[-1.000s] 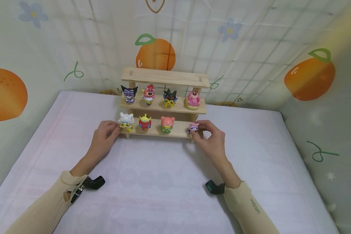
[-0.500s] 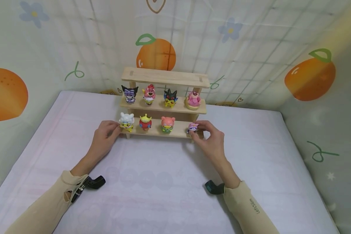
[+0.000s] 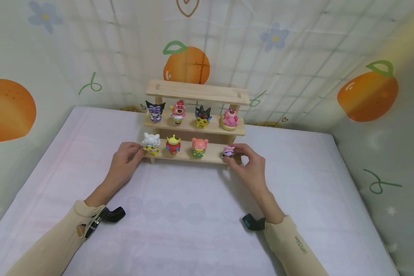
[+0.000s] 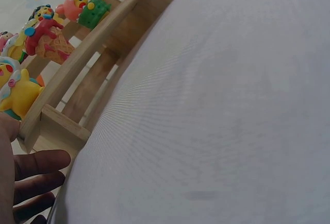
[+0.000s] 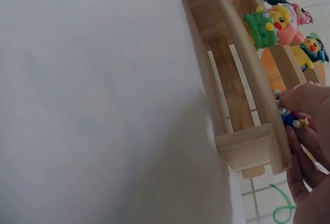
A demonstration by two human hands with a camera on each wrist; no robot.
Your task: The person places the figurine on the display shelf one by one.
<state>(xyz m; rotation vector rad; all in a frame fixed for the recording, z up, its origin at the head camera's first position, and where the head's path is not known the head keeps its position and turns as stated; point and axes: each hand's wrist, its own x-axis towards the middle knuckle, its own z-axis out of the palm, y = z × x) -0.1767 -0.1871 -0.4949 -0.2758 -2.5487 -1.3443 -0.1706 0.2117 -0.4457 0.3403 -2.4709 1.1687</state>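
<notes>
A small purple figurine [image 3: 229, 151] stands at the right end of the wooden display rack's lowest shelf [image 3: 212, 155]. My right hand [image 3: 253, 166] pinches it between thumb and fingers, partly covering it in the right wrist view. At the opposite end, my left hand [image 3: 124, 161] rests its thumb against the shelf corner, beside a white-hooded yellow figurine [image 3: 151, 145]. In the left wrist view its other fingers [image 4: 44, 163] extend loosely past the shelf end. Between the hands stand a red figurine with a green-yellow head [image 3: 173, 145] and a pink-hooded figurine [image 3: 199, 147].
On the middle shelf [image 3: 189, 126] stand a black-eared purple figurine [image 3: 155, 112], a pink bear [image 3: 178, 113], a black-hooded yellow figurine [image 3: 203, 117] and a seated pink bear [image 3: 230, 119]. The top shelf [image 3: 196, 91] rises above them. A patterned curtain [image 3: 134, 50] hangs behind the white-covered table [image 3: 186, 237].
The head view has shifted slightly, so the scene sits a little farther right. Both hands keep their places at the rack, and the figurines stay where they were.
</notes>
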